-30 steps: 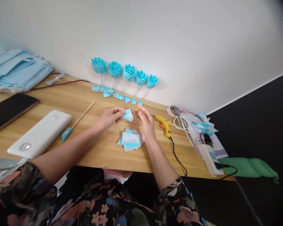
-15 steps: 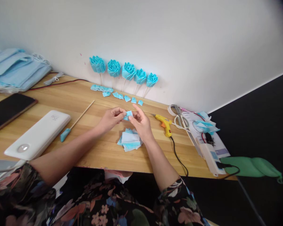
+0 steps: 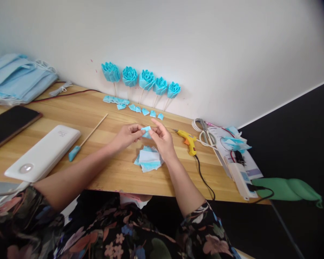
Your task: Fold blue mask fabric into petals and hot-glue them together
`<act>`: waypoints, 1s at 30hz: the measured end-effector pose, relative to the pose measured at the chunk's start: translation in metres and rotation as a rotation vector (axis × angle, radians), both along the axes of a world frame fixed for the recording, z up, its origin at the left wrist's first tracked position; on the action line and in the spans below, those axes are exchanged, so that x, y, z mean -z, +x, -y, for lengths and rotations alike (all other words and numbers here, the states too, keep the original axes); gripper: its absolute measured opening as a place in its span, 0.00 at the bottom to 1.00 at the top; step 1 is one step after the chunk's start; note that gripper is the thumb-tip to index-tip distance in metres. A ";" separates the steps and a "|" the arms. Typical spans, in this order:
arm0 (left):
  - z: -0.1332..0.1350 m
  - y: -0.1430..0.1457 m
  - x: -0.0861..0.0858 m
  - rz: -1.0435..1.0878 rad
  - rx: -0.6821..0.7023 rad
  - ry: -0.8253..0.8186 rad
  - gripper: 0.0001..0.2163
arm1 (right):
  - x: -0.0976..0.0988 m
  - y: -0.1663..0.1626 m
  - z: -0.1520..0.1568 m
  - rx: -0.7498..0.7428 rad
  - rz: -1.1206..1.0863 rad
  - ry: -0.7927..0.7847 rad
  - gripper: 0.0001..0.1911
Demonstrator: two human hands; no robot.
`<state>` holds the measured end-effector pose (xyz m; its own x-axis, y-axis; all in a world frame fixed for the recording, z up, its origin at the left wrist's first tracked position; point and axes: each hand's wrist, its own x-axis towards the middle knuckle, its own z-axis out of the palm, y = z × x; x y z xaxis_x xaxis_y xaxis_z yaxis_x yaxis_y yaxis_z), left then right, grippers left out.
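Between my two hands is a small piece of blue mask fabric (image 3: 146, 131), held above the table. My left hand (image 3: 130, 135) pinches its left side with thumb and forefinger. On the other side, my right hand (image 3: 162, 139) grips the right edge, its index finger stretched out. Below lies a stack of cut blue and white fabric pieces (image 3: 149, 158). To the left rests a wooden stick (image 3: 93, 131) with a small blue fabric bud (image 3: 74, 153) on its end. Several folded blue petals (image 3: 145, 112) lie in a row beyond my hands.
Several blue fabric roses (image 3: 130, 76) on sticks lean against the wall. A yellow glue gun (image 3: 189, 141), scissors (image 3: 206, 133) and a power strip (image 3: 242, 181) lie right. Left are a white power bank (image 3: 44, 153), a phone (image 3: 12, 126) and stacked face masks (image 3: 18, 79).
The fabric piece has tilted slightly between my fingers, and my right thumb has shifted a little on it. Otherwise my hands stay in nearly the same place.
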<state>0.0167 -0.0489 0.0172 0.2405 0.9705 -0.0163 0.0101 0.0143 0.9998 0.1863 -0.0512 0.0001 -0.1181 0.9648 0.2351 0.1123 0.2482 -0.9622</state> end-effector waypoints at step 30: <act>0.001 0.002 -0.003 -0.045 -0.006 0.076 0.14 | 0.005 -0.001 0.000 -0.058 0.053 0.026 0.24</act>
<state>0.0184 -0.0503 0.0199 0.2354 0.9708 0.0466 0.0549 -0.0612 0.9966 0.1852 -0.0515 -0.0049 -0.1863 0.9496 0.2522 0.1480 0.2809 -0.9483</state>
